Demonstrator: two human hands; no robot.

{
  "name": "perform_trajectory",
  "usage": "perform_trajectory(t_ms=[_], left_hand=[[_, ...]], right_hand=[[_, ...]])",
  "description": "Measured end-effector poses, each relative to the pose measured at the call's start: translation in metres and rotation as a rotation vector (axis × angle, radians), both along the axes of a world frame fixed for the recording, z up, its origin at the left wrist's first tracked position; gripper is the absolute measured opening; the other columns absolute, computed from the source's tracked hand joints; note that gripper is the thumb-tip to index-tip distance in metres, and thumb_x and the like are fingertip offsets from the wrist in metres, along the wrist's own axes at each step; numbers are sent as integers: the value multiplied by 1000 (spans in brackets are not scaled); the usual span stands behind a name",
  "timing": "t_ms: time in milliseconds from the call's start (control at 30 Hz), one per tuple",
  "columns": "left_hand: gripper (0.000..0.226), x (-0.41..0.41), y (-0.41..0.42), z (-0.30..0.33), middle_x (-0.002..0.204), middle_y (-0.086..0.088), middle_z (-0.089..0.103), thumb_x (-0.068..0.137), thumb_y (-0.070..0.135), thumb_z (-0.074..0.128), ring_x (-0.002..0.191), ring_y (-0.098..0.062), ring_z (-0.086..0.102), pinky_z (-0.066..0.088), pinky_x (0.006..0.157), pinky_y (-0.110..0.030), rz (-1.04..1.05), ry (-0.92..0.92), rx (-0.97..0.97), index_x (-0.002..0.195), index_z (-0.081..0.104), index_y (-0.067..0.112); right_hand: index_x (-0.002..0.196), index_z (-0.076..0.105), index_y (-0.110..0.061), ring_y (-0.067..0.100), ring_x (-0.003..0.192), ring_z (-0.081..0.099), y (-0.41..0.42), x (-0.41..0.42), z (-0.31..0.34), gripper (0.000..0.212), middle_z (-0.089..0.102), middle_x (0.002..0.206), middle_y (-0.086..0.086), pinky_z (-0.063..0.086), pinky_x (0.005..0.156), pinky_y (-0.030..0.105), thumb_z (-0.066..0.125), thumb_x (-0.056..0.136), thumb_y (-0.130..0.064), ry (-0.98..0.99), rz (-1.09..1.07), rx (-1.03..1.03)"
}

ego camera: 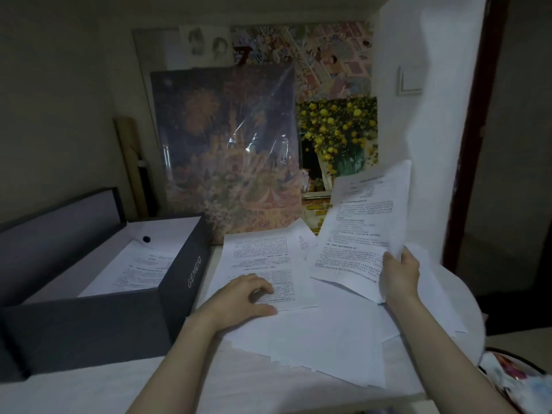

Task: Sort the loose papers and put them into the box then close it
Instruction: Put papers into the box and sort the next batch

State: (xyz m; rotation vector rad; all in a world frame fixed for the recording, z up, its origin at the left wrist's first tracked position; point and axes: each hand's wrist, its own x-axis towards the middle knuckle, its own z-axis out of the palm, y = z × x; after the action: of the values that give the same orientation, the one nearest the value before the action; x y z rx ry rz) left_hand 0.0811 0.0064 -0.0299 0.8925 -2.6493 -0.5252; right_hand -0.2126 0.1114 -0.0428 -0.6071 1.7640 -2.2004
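A dark grey box [179, 273] stands open at the left of the table, its lid [59, 225] raised at the back. One printed sheet [134, 270] lies inside it. Loose white papers [322, 333] are spread over the table to the right of the box. My left hand [248, 297] rests with curled fingers on a printed sheet [263, 258] that lies on the pile. My right hand [400, 273] holds a few printed sheets [358, 234] by their lower right edge, lifted and tilted above the pile.
Wrapped pictures [230, 150] lean against the wall behind the papers, with a flower painting [340, 135] to their right. A cardboard tube [131, 162] stands behind the box. A colourful pouch [513, 380] lies at the lower right by the table edge.
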Motion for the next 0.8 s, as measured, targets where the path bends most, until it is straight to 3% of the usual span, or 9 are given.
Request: perform_trajectory(t_ms=[133,300,433,533,667,800], left_hand=[[27,-1,4,2,103,15,64,84,45,65,94,0,57,48,89,-28,38,83,-55,103,67,26],[53,-24,24,-4,126,11,52,84,61,54,115,-12,47,41,97,-32,-11,-86,-164,124,52,27],[57,-53,39,-2,120,-3,56,87,65,43,108,-27,54,45,86,-37,72,-223,-346,117,53,16],[54,-63,41,1,108,-6,63,91,63,38,100,-30,59,43,75,-36,61,-257,-468,105,57,15],[44,-54,36,3,106,4,67,92,59,40,97,-24,60,45,75,-33,41,-189,-404,102,62,22],[16,-46,36,0,93,0,62,93,31,42,87,-28,57,43,68,-34,93,-124,-315,87,51,19]], right_hand=[[115,64,-13,28,96,63,-1,-2,-1,30,67,106,8,50,94,40,45,93,-5,-15,6,-13],[107,63,-18,27,92,63,-3,-1,0,28,67,102,8,50,90,38,43,93,-5,-2,-17,8],[105,65,-15,30,92,64,-6,-4,-4,28,68,102,12,52,89,41,43,91,-5,-11,-47,61],[107,66,-13,32,94,64,-7,-7,-7,29,68,102,13,52,87,40,43,91,-5,-58,-41,87],[110,65,-11,34,95,64,-7,-8,-8,30,68,104,14,51,86,39,43,91,-4,-93,-13,65],[112,65,-15,31,94,64,-6,-6,-5,30,68,107,13,53,90,42,45,92,-6,-100,2,23]])
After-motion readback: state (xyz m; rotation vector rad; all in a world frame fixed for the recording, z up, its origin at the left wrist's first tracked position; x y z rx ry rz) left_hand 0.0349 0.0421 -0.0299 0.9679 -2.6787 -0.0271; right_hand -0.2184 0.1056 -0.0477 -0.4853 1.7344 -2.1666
